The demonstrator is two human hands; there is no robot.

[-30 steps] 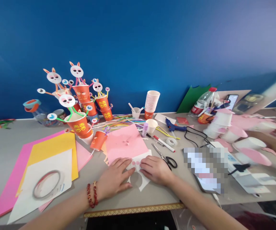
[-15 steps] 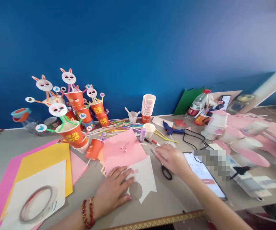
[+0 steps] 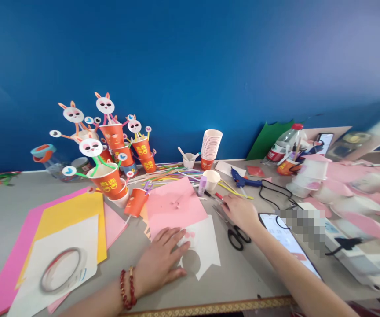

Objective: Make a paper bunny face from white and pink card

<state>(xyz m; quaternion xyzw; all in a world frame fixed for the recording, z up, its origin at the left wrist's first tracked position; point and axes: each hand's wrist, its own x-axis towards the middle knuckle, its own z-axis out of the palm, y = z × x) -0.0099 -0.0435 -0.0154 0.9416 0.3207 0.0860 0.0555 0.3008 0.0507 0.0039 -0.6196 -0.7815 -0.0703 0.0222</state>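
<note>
My left hand [image 3: 163, 256] lies flat with fingers spread on a cut piece of white paper [image 3: 209, 246]. The paper has a round hole, with a small white disc with pink cheek spots [image 3: 188, 238] beside my fingertips. My right hand [image 3: 241, 213] reaches past the scissors, fingers closed around a red marker [image 3: 219, 196] that lies on the table; its far part is hidden by my fingers. Black-handled scissors [image 3: 236, 237] rest just left of my right wrist. A pink sheet [image 3: 173, 202] with a small curled scrap lies above the white paper.
Orange cups with rabbit figures [image 3: 106, 180] stand back left. Coloured sheets [image 3: 74, 215] and a tape roll [image 3: 61, 269] lie left. A cup stack [image 3: 211, 147], glue stick [image 3: 202, 186] and blue glue gun [image 3: 246, 179] stand behind. A phone [image 3: 289, 242] and power strip [image 3: 345, 251] lie right.
My right hand has moved off the scissors toward the red marker, and the scissors' handles now show fully. My left hand stays on the paper. The view has shifted slightly.
</note>
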